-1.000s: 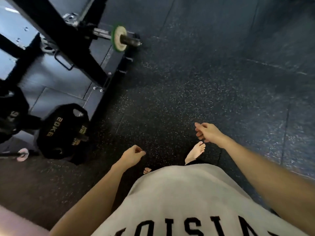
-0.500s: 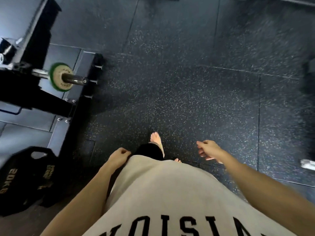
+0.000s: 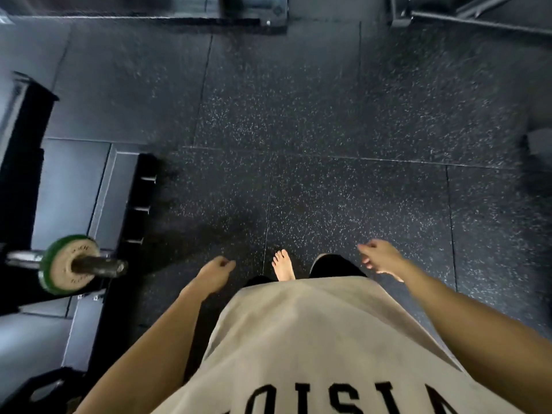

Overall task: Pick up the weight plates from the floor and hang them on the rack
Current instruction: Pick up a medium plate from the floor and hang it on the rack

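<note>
Fingers of left hand (image 3: 213, 271) and right hand (image 3: 380, 258) loosely curled, empty, over speckled rubber floor (image 3: 328, 159)

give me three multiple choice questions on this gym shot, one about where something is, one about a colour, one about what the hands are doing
1. Where is the small plate on the barbell sleeve?
A. left of the person
B. right of the person
C. straight ahead

2. What colour is that plate's rim?
A. red
B. green
C. yellow

3. What do the hands hold?
A. one plate each
B. a bar
C. nothing

Answers:
1 A: the small plate sits at the left edge, on the barbell sleeve.
2 B: its rim is green round a pale face.
3 C: the left hand and right hand hang loosely curled over bare floor.
</note>
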Action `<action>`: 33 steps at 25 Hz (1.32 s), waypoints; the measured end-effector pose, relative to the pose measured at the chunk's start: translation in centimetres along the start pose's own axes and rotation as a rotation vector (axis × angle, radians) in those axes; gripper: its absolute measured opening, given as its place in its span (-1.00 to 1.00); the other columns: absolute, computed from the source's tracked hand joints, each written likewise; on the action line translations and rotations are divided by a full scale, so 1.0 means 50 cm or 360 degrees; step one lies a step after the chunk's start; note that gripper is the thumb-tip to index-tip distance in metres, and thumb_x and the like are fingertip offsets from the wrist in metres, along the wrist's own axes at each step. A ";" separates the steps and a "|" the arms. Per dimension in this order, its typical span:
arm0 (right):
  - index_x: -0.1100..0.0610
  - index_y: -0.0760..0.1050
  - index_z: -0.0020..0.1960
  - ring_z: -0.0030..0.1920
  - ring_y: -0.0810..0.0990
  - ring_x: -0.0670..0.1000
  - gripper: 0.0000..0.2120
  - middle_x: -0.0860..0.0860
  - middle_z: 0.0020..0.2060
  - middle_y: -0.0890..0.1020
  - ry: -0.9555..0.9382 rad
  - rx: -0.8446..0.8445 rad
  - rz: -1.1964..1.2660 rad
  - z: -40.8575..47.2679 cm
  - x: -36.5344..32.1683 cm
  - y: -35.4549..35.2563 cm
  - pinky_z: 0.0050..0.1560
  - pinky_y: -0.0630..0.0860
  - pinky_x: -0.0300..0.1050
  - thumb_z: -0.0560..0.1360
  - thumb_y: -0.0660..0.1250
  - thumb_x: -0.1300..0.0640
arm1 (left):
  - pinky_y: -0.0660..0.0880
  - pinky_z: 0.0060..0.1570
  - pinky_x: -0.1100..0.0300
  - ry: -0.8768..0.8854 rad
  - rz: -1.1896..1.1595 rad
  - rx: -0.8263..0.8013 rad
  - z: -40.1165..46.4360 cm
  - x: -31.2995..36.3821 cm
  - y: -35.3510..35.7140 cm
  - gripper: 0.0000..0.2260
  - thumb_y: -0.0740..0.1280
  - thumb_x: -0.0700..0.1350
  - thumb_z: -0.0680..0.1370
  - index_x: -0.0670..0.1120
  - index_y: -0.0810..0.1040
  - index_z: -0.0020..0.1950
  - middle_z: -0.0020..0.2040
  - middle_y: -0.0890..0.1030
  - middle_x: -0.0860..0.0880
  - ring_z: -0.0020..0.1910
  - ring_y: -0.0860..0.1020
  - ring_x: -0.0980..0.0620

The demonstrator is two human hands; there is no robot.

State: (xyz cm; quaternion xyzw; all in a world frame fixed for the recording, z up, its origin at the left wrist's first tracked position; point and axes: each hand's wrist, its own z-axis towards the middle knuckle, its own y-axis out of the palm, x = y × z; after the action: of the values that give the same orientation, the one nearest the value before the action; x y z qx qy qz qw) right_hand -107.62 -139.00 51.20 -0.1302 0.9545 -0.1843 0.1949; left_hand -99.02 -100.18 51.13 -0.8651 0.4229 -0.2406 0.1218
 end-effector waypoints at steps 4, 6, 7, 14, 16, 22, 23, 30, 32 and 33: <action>0.18 0.50 -0.02 -0.25 0.53 0.06 -0.74 0.10 -0.20 0.61 -0.0099 0.0025 0.0077 0.116 -0.199 -0.095 -0.32 0.37 -0.15 0.61 0.25 -0.03 | 0.40 -0.31 0.15 0.0066 -0.0023 0.0072 0.143 0.205 -0.154 -0.77 0.23 0.03 0.63 -0.11 0.51 0.12 -0.16 0.58 -0.10 -0.26 0.52 -0.02; 0.18 0.49 -0.02 -0.25 0.51 0.07 -0.75 0.12 -0.18 0.60 -0.0072 -0.0021 0.0036 0.184 -0.285 -0.139 -0.31 0.36 -0.15 0.61 0.25 -0.02 | 0.40 -0.29 0.15 0.0050 -0.0014 0.0066 0.207 0.292 -0.206 -0.78 0.21 0.02 0.64 -0.10 0.50 0.13 -0.13 0.57 -0.09 -0.23 0.51 -0.03; 0.19 0.47 -0.02 -0.25 0.51 0.07 -0.75 0.12 -0.18 0.59 -0.0054 -0.0045 0.0004 0.222 -0.329 -0.163 -0.32 0.36 -0.16 0.62 0.24 -0.01 | 0.40 -0.29 0.15 0.0043 -0.0032 0.0059 0.237 0.334 -0.225 -0.80 0.20 0.01 0.65 -0.10 0.49 0.13 -0.14 0.55 -0.09 -0.23 0.50 -0.03; 0.12 0.41 -0.13 -0.37 0.40 0.03 -0.79 0.09 -0.30 0.51 -0.0054 -0.0156 -0.0318 0.431 -0.704 -0.336 -0.35 0.25 -0.20 0.61 0.25 0.03 | 0.50 -0.22 0.12 -0.0228 -0.0415 0.0219 0.374 0.528 -0.347 -0.80 0.21 0.03 0.65 -0.08 0.50 0.06 -0.11 0.57 -0.15 -0.22 0.54 -0.10; 0.11 0.44 -0.09 -0.34 0.44 0.03 -0.81 0.10 -0.24 0.55 -0.0121 -0.0162 -0.0440 0.483 -0.829 -0.370 -0.35 0.28 -0.20 0.60 0.25 0.00 | 0.45 -0.28 0.14 -0.0289 -0.0592 0.0263 0.416 0.565 -0.386 -0.77 0.22 0.00 0.64 -0.15 0.52 0.01 -0.22 0.54 -0.15 -0.33 0.49 -0.07; 0.11 0.50 0.07 -0.18 0.58 0.02 -0.77 0.05 -0.15 0.62 -0.0267 -0.0231 -0.0746 0.648 -1.197 -0.390 -0.28 0.45 -0.17 0.61 0.24 -0.04 | 0.37 -0.24 0.17 -0.0428 -0.0901 0.0205 0.582 0.666 -0.544 -0.74 0.17 0.03 0.66 -0.14 0.48 -0.03 -0.24 0.49 -0.10 -0.32 0.44 -0.05; 0.11 0.50 0.07 -0.17 0.59 0.03 -0.78 0.05 -0.16 0.61 -0.0286 -0.0231 -0.0748 0.677 -1.264 -0.383 -0.26 0.46 -0.16 0.62 0.23 -0.04 | 0.36 -0.23 0.17 -0.0450 -0.0974 0.0222 0.620 0.682 -0.588 -0.73 0.14 0.04 0.67 -0.13 0.48 -0.02 -0.23 0.48 -0.10 -0.31 0.44 -0.04; 0.16 0.50 -0.01 -0.22 0.55 0.04 -0.80 0.09 -0.18 0.60 -0.0459 -0.0277 -0.0884 0.764 -1.741 -0.294 -0.27 0.45 -0.11 0.63 0.23 0.03 | 0.31 -0.30 0.19 -0.0400 -0.1211 0.0365 0.764 0.789 -0.982 -0.75 0.10 0.02 0.69 -0.12 0.46 0.08 -0.12 0.49 -0.13 -0.26 0.42 -0.03; 0.15 0.49 -0.06 -0.29 0.51 0.03 -0.81 0.08 -0.24 0.58 -0.0490 -0.0330 -0.0933 0.793 -1.868 -0.249 -0.32 0.44 -0.12 0.63 0.24 0.05 | 0.33 -0.29 0.18 -0.0399 -0.1288 0.0430 0.802 0.802 -1.082 -0.75 0.11 0.01 0.69 -0.13 0.47 0.08 -0.10 0.50 -0.14 -0.27 0.42 -0.02; 0.14 0.49 -0.07 -0.28 0.52 0.03 -0.81 0.08 -0.23 0.58 -0.0503 -0.0351 -0.0984 0.811 -1.931 -0.225 -0.32 0.44 -0.13 0.62 0.25 0.05 | 0.36 -0.24 0.15 -0.0425 -0.1303 0.0463 0.822 0.803 -1.125 -0.73 0.12 0.02 0.69 -0.14 0.48 0.11 -0.08 0.51 -0.13 -0.23 0.44 -0.03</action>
State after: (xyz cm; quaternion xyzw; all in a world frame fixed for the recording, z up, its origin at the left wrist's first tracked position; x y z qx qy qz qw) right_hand -2.64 -130.39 52.28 -0.4598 0.8422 -0.1082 0.2598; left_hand -18.67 -97.16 51.87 -0.9584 -0.0117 -0.2122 0.1905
